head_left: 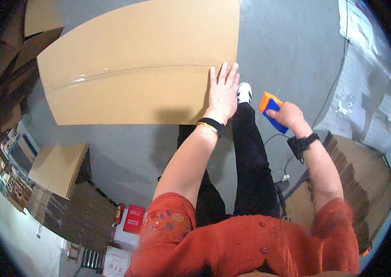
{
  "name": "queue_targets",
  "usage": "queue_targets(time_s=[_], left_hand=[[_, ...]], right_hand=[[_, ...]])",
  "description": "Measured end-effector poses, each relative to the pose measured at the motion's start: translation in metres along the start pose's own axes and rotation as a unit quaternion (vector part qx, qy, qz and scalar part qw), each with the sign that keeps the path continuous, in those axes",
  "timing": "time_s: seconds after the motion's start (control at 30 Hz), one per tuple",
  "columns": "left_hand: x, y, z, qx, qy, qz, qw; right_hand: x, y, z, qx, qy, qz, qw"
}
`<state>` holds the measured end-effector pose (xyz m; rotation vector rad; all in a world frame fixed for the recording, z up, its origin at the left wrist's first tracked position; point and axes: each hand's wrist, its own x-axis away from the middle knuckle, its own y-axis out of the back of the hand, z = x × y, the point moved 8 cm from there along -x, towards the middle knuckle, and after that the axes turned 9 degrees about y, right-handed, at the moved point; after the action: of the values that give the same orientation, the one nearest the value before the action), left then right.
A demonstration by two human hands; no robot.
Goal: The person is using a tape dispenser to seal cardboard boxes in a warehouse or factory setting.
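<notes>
A large flat cardboard box [144,37] lies in front of me, with a seam running across it and a shiny strip near its left end. My left hand [223,96] rests on the box close to its right edge, where the seam ends, fingers stretched out and spread. To the right, apart from the cardboard, my right hand [291,116] is closed around a blue-and-orange hand tool [274,110]. The orange end points up and to the left; the tool's exact kind does not show.
Stacked cardboard [57,171] stands at the left, near a red box [133,219]. At the right are white wrapping sheets [359,97] and more stacked cardboard [361,184]. A black cable [333,87] runs over the grey floor [287,41]. My shoe [244,93] is beside the box.
</notes>
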<state>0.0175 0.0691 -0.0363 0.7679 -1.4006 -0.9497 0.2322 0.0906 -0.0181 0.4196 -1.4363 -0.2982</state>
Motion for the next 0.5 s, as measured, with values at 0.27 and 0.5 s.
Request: queue_targets(time_s=[0.27, 0.5], left_hand=[[0.103, 0.04, 0.068, 0.288, 0.056, -0.017, 0.956], [0.404, -0.106, 0.216, 0.366, 0.418, 0.291, 0.778]], right_hand=[[0.088, 0.018, -0.052, -0.068, -0.005, -0.033, 0.997], [0.183, 0.04, -0.18, -0.082, -0.094, -0.097, 0.987]])
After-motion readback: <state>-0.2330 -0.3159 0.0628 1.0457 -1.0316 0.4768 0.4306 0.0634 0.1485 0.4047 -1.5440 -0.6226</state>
